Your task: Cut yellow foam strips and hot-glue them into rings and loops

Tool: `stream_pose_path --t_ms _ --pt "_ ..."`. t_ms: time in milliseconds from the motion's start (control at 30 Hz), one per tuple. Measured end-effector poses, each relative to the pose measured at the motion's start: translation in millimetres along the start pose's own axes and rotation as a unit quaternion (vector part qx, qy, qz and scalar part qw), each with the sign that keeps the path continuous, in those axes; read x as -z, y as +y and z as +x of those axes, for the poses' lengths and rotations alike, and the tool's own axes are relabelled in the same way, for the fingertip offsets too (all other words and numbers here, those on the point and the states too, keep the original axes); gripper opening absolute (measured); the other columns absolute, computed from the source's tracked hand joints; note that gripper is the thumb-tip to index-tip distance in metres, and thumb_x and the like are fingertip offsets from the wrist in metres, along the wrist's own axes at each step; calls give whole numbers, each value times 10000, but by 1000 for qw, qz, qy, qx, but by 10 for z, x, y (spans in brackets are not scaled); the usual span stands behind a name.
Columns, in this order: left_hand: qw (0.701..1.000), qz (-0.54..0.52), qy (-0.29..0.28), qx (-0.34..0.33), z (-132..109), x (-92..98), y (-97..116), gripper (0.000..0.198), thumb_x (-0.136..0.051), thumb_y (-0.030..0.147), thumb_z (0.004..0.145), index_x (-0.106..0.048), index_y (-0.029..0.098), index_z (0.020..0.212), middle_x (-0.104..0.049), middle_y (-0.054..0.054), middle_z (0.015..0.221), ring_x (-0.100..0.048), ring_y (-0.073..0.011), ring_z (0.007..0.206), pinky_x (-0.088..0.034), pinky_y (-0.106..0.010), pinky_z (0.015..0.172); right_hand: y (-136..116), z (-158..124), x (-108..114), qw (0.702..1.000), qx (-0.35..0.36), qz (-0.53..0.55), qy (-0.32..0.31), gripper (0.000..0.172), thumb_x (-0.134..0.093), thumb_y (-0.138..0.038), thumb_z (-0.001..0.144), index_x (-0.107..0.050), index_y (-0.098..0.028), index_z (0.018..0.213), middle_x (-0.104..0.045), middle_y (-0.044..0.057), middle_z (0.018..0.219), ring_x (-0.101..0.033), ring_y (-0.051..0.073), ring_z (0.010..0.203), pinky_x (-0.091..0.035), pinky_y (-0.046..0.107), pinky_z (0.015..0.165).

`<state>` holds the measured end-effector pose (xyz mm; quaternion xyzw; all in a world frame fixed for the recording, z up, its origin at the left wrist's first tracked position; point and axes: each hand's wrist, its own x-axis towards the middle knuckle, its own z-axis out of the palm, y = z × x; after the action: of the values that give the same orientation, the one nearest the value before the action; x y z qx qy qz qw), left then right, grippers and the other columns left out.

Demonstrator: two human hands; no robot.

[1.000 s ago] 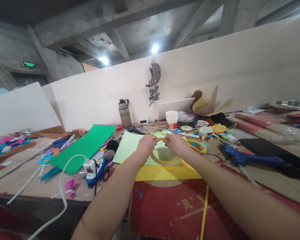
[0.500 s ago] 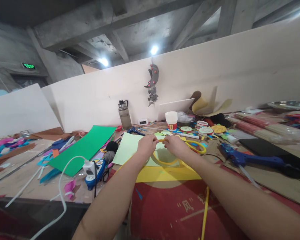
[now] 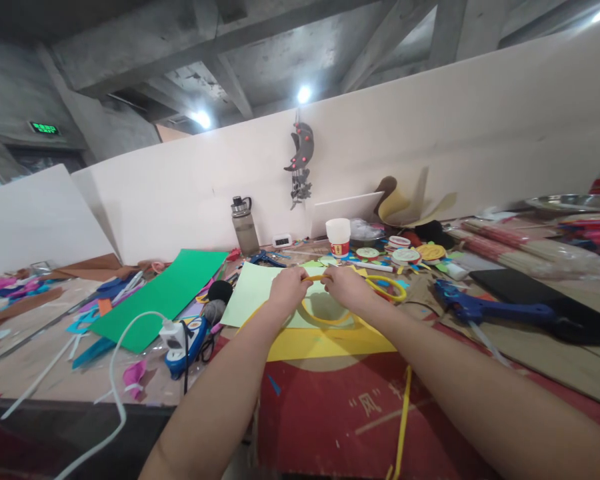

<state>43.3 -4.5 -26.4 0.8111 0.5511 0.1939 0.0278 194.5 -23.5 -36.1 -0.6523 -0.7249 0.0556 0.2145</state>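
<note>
Both of my hands are stretched out over the worktable and pinch the top of a yellow strip bent into a ring [image 3: 325, 321]. My left hand [image 3: 289, 289] grips it on the left side and my right hand [image 3: 347, 287] on the right, fingers closed and nearly touching. The ring hangs above a pale green sheet [image 3: 253, 301] and a yellow sheet [image 3: 330, 341]. A second yellow ring [image 3: 386, 288] lies just right of my right hand.
A blue glue gun [image 3: 485, 310] lies at the right, another glue gun with a white cable [image 3: 183, 337] at the left. A dark green sheet [image 3: 163, 297], a water bottle [image 3: 243, 227], a paper cup [image 3: 339, 238], round paper discs [image 3: 405, 255] and coloured scraps surround them.
My hands stay pinched on the yellow ring and have shifted slightly left and up in view as the camera moved. The ring looks rounder.
</note>
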Motion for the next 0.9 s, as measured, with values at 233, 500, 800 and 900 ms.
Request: stream_pose_path --t_ms 233,500,800,900 --pt "1000 -28 -5 -11 33 -2 -10 211 -542 360 815 -668 199 864 -680 -40 849 -580 -158 791 -390 -258 711 12 1 10 1000 -10 -2 -2 250 -443 -238 837 -676 -153 803 -688 93 815 -600 155 738 -341 242 619" --pt "1000 -16 0 -21 17 -7 6 197 -527 335 826 -670 200 828 -675 -38 814 -568 -155 761 -386 -259 694 -14 -19 17 1000 -12 -12 -6 267 -434 -248 834 -686 -162 816 -689 99 829 -589 161 719 -317 248 568" --pt "999 -25 -11 -17 28 10 -9 205 -509 286 822 -685 210 895 -689 -35 877 -581 -148 783 -405 -249 711 -10 -16 32 1000 -24 -7 -12 265 -433 -237 830 -688 -165 840 -693 99 844 -602 163 749 -334 246 589" --pt "1000 -10 -16 -20 37 -5 -19 219 -483 247 813 -683 208 894 -691 -40 887 -588 -160 819 -409 -259 744 -5 -6 22 1000 -24 -12 -13 260 -438 -238 830 -687 -162 824 -692 99 825 -605 169 743 -328 248 577"
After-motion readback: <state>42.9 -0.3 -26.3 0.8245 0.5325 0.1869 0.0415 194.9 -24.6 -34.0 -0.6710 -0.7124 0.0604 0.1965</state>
